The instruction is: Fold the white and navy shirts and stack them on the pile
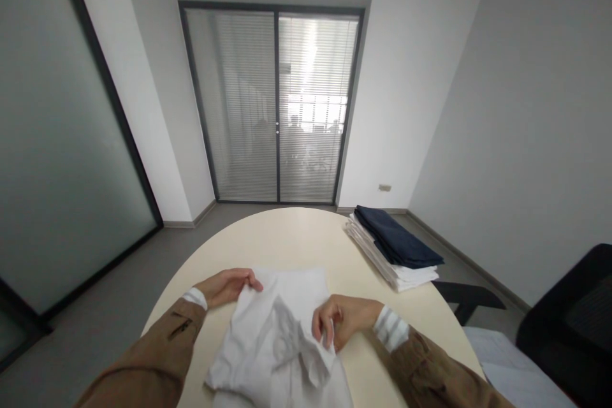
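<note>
A white shirt (pixel 296 287) lies partly folded on the round table (pixel 282 236) in front of me, its collar and front bunched up in loose creases. At its upper left edge, my left hand (pixel 232 285) pinches the cloth between thumb and fingers. My right hand (pixel 342 319) is closed on the shirt's right side, lifting a raised fold of fabric near the collar. The shirt's lower end runs out of the bottom of the view.
At the table's right edge sits a stack of folded white garments (pixel 377 255) topped by folded navy cloth (pixel 396 239). Beyond it stand a black chair (pixel 574 325) and some white cloth or paper (pixel 511 363). A glazed door with blinds (pixel 275 108) is across the room.
</note>
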A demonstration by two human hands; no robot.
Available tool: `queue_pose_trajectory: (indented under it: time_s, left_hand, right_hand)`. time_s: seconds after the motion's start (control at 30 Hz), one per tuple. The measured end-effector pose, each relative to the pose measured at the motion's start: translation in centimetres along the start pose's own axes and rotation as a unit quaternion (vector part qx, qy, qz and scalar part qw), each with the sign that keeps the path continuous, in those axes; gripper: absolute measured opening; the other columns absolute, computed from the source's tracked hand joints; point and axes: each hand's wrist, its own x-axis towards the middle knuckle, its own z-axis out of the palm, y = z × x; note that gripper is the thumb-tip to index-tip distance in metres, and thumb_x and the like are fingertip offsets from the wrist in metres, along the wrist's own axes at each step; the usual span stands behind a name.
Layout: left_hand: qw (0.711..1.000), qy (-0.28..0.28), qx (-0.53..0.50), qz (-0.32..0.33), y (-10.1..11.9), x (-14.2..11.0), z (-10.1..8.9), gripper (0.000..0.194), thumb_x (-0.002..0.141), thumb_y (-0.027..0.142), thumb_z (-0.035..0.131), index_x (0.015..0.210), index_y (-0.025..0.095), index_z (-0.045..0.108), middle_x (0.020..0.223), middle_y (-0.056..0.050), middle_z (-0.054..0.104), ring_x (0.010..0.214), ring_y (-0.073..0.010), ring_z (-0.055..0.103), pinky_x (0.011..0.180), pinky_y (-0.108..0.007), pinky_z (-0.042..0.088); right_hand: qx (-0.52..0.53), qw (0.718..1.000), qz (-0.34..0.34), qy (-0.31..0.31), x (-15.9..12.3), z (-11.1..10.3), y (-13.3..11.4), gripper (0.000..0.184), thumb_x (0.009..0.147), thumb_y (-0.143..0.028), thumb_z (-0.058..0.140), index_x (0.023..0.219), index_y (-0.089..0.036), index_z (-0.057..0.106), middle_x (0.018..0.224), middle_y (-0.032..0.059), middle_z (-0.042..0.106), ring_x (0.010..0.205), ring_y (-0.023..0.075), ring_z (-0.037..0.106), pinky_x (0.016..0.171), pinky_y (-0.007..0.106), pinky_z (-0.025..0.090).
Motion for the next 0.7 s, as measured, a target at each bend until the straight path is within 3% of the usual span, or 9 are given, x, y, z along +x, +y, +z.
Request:
queue_pose_trajectory:
  time_s: [0.13, 0.3, 0.37, 0.43, 0.5, 0.57, 0.7]
  left_hand:
    - [0.996, 0.029, 0.061, 0.055, -0.4, 1.2, 1.1, 0.041, 0.077, 0.044, 0.073, 0.106, 0.016, 0.066, 0.12, -0.012, 0.067, 0.11, -0.0258, 0.061, 0.095, -0.034, 0.046]
    - [0.947, 0.199, 0.176, 0.181, -0.9, 4.9, 2.2, 0.062, 0.075, 0.047, 0.075, 0.127, 0.019, 0.057, 0.143, -0.013, 0.052, 0.134, -0.028, 0.045, 0.11, -0.037, 0.037]
    - [0.925, 0.294, 0.183, 0.158, -1.1, 5.8, 2.5, 0.067, 0.077, 0.042, 0.074, 0.134, 0.018, 0.049, 0.142, -0.016, 0.051, 0.132, -0.0273, 0.048, 0.106, -0.035, 0.04]
    - [0.914, 0.353, 0.179, 0.093, -1.4, 5.9, 2.6, 0.07, 0.079, 0.04, 0.071, 0.137, 0.015, 0.043, 0.13, -0.018, 0.059, 0.116, -0.0258, 0.06, 0.093, -0.033, 0.048]
    - [0.917, 0.355, 0.179, 0.03, -1.8, 5.3, 2.7, 0.064, 0.08, 0.042, 0.07, 0.132, 0.013, 0.046, 0.108, -0.015, 0.067, 0.09, -0.0233, 0.068, 0.075, -0.031, 0.053]
    - [0.928, 0.325, 0.18, -0.008, -2.2, 4.6, 2.9, 0.053, 0.077, 0.045, 0.071, 0.115, 0.011, 0.057, 0.085, -0.01, 0.069, 0.066, -0.0206, 0.065, 0.057, -0.029, 0.05]
    - [0.94, 0.285, 0.182, -0.037, -2.8, 3.5, 3.7, 0.038, 0.068, 0.047, 0.077, 0.078, 0.014, 0.06, 0.06, -0.002, 0.061, 0.049, -0.0154, 0.055, 0.045, -0.025, 0.042]
  right_hand:
    - [-0.05, 0.998, 0.0, 0.033, 0.0, -0.7, 0.3, 0.03, 0.058, -0.036, 0.087, 0.07, -0.014, 0.071, 0.088, 0.0031, 0.069, 0.079, 0.0133, 0.061, 0.076, 0.026, 0.047]
    - [-0.132, 0.974, 0.037, 0.182, 0.0, -3.0, 1.8, 0.016, 0.061, -0.021, 0.076, 0.069, -0.014, 0.064, 0.068, -0.005, 0.06, 0.064, 0.0093, 0.05, 0.064, 0.021, 0.039]
    - [-0.144, 0.961, 0.042, 0.231, 0.0, -3.9, 2.5, 0.015, 0.063, -0.021, 0.073, 0.071, -0.014, 0.062, 0.064, -0.0061, 0.056, 0.061, 0.0086, 0.046, 0.059, 0.02, 0.035]
    - [-0.164, 0.95, 0.028, 0.265, -0.1, -4.3, 2.8, 0.014, 0.067, -0.022, 0.07, 0.075, -0.014, 0.062, 0.067, -0.0053, 0.057, 0.063, 0.0094, 0.047, 0.059, 0.02, 0.035]
    - [-0.204, 0.934, 0.015, 0.292, -0.3, -4.4, 2.6, 0.013, 0.071, -0.023, 0.066, 0.082, -0.015, 0.063, 0.074, -0.0034, 0.061, 0.068, 0.0111, 0.05, 0.062, 0.021, 0.036]
    - [-0.244, 0.921, 0.011, 0.304, -0.5, -4.2, 2.0, 0.019, 0.074, -0.022, 0.064, 0.092, -0.015, 0.065, 0.085, -0.0004, 0.064, 0.076, 0.014, 0.055, 0.067, 0.023, 0.04]
    - [-0.286, 0.916, 0.014, 0.282, -1.2, -3.4, 0.1, 0.054, 0.068, -0.02, 0.069, 0.121, -0.018, 0.062, 0.115, 0.0069, 0.063, 0.102, 0.0221, 0.058, 0.09, 0.032, 0.045]
